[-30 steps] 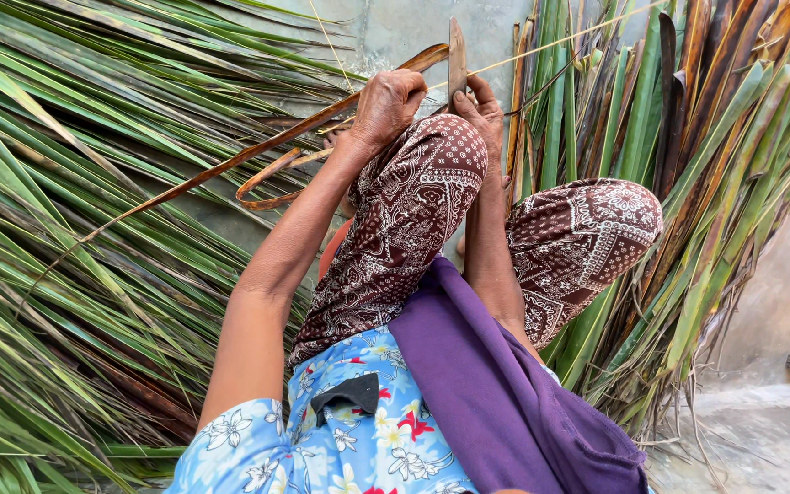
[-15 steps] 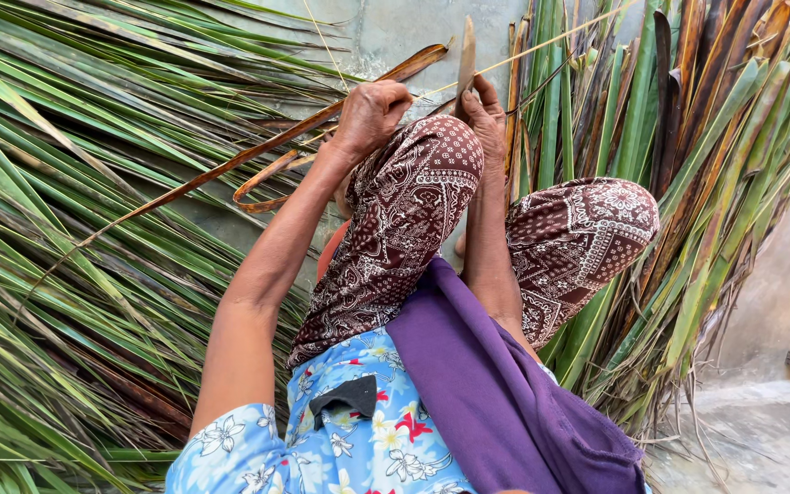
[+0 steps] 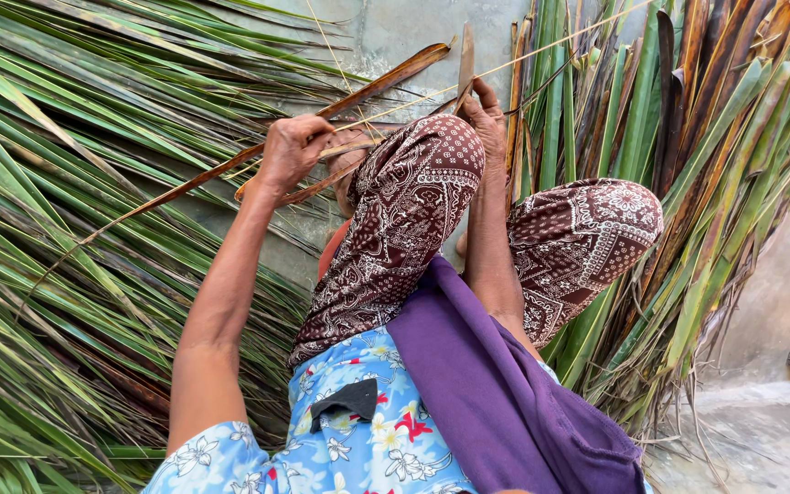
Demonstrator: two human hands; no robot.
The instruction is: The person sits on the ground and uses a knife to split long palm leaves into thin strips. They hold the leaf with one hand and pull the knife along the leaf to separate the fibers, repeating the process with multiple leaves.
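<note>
The person wears a short-sleeved top [image 3: 358,453] of light blue cloth printed with white and red flowers — a small dark patch sits near its middle. A plain purple cloth [image 3: 496,393] drapes to the right of it. The legs are covered in brown fabric [image 3: 404,229] with a dense white pattern of dots and scrolls. Both forearms are bare.

Green palm leaves [image 3: 66,183], a brown dried leaf strip [image 3: 358,91], maroon white-patterned trousers [image 3: 395,229], blue floral shirt [image 3: 358,448], purple cloth [image 3: 496,393]
</note>
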